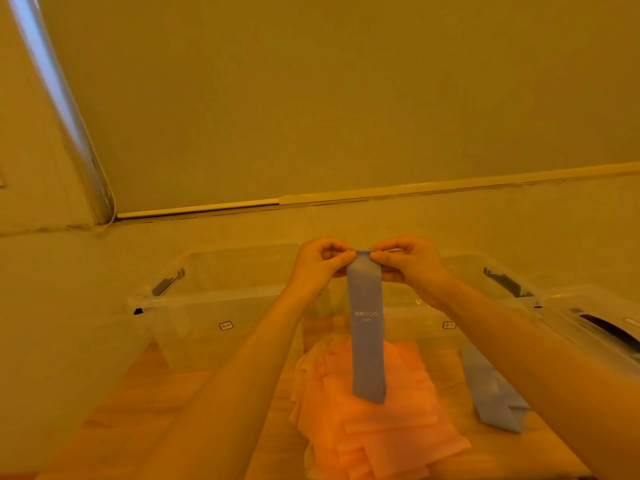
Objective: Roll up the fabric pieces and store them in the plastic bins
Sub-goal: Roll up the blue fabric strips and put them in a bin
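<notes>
So the blue band (367,327) hangs straight down, its top edge pinched between the left hand (317,268) and right hand (410,266), held above the pink fabric pile (377,420) near the tabletop's front edge; looks like the roll is just starting; next it needs tight turns from the top, then a drop into the clear bin (207,296) at the back; another blue strip (495,396) waits toward the right edge.

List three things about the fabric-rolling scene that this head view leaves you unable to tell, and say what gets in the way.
- Head view: the small word under the dots on the blue band is too small to read.
- Head view: whether the left bin or right bin holds any rolls; the forearms and cloudy walls hide the insides.
- Head view: the pink fabric pile is cut off by the bottom edge, so its extent is unknown.
</notes>
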`<state>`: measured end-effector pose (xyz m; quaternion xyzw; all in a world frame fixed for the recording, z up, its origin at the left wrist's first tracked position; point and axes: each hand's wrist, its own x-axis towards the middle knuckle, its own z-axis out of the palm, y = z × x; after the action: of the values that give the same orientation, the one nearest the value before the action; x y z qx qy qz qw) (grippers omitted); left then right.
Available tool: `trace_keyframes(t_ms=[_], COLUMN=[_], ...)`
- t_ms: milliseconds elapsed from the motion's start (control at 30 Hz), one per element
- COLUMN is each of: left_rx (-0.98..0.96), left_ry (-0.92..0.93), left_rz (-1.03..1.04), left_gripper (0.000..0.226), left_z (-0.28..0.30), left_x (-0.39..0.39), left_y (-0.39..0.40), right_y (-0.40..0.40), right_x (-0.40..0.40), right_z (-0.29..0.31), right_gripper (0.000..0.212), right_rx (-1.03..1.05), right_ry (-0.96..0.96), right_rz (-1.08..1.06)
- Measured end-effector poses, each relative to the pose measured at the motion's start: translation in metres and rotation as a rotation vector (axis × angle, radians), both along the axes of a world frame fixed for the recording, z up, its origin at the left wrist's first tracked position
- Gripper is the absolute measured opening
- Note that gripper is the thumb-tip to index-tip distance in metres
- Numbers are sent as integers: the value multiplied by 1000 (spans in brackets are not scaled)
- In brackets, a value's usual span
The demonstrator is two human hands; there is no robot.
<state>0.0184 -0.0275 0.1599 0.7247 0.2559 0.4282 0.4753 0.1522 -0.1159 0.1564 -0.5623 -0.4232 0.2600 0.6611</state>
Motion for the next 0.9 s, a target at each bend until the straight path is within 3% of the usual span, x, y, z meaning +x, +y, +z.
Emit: trace_keyframes(t_ms=[533,900], left_rx=[-171,-283], left_ry=[29,-65], left_rz=[-158,-192], left_gripper=[10,20], left_z=[-6,-11], left_x=[-9,-9], left_y=[-3,0], right_y=[-4,-2], right_x=[2,3], right_z=[-10,-14], right_gripper=[13,15], right_rx=[42,42], right_ry=[118,108], right_rz=[113,135])
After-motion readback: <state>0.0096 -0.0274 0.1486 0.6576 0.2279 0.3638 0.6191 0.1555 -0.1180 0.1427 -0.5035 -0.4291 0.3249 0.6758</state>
